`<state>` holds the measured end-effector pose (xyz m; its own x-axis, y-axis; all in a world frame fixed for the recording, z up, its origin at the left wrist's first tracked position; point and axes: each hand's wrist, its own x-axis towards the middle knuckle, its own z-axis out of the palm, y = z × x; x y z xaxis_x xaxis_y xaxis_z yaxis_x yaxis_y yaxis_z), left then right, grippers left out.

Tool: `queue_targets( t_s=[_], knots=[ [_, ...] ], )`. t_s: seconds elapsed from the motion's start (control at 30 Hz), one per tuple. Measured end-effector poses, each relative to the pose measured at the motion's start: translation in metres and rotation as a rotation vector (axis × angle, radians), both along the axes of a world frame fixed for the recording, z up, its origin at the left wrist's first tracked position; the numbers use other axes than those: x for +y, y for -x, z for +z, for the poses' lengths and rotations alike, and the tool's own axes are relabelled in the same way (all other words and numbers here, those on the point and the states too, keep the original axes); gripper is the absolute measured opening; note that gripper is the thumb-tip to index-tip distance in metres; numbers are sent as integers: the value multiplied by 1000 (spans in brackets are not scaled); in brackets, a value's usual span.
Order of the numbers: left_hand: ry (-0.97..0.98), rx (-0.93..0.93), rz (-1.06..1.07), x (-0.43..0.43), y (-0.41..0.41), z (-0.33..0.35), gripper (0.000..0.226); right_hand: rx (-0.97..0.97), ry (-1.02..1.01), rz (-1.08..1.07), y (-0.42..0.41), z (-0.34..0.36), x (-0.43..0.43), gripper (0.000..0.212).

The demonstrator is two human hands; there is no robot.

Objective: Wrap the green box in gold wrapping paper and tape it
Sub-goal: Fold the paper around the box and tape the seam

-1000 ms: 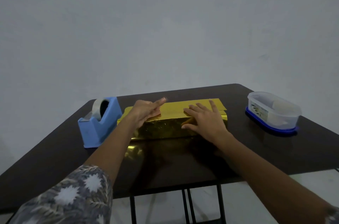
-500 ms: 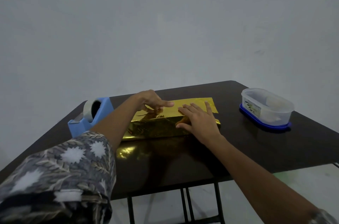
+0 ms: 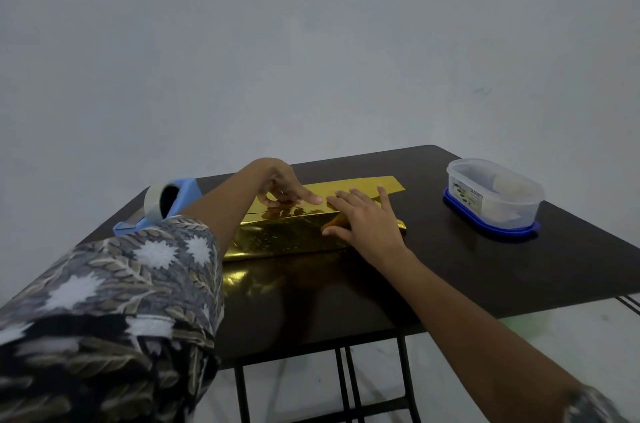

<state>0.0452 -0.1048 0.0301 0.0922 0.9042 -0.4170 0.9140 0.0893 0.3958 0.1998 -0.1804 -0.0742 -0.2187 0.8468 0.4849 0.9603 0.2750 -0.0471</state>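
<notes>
- We see a dark table (image 3: 467, 270) against a plain grey wall (image 3: 311, 42), with its black metal legs (image 3: 346, 384) showing below the near edge.
- Near the middle of the table lies the box (image 3: 287, 235), long and low, fully covered in shiny gold paper (image 3: 353, 185); none of its green shows.
- A flat flap of the gold paper lies across the top of the box and juts out past its far right end.
- Our left hand (image 3: 277, 185) rests on the top of the box toward its left part, index finger stretched out to the right and pressing on the paper, the other fingers curled under; we cannot tell whether it holds a piece of tape.
- Our right hand (image 3: 363, 218) lies flat on the right half of the box, fingers (image 3: 346, 201) straight and slightly spread, pointing to the far left, thumb down along the near face.
- The two index fingertips are just beside each other on the top seam.
- A patterned sleeve (image 3: 114, 312) covers the left upper arm at the near left.
- A blue tape dispenser (image 3: 162, 206) with a roll of clear tape sits at the far left of the table, partly hidden behind the left arm.
- A clear plastic container (image 3: 495, 197) on a blue lid stands at the far right, well apart from the box.
- The glossy tabletop reflects the gold just in front of the box.
</notes>
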Motion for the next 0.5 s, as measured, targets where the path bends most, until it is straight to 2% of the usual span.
queue_targets(
  t_s=[0.5],
  knots=[
    [28,177,14,6,-8,1,43,21,11,4,0,1,-1,63]
  ],
)
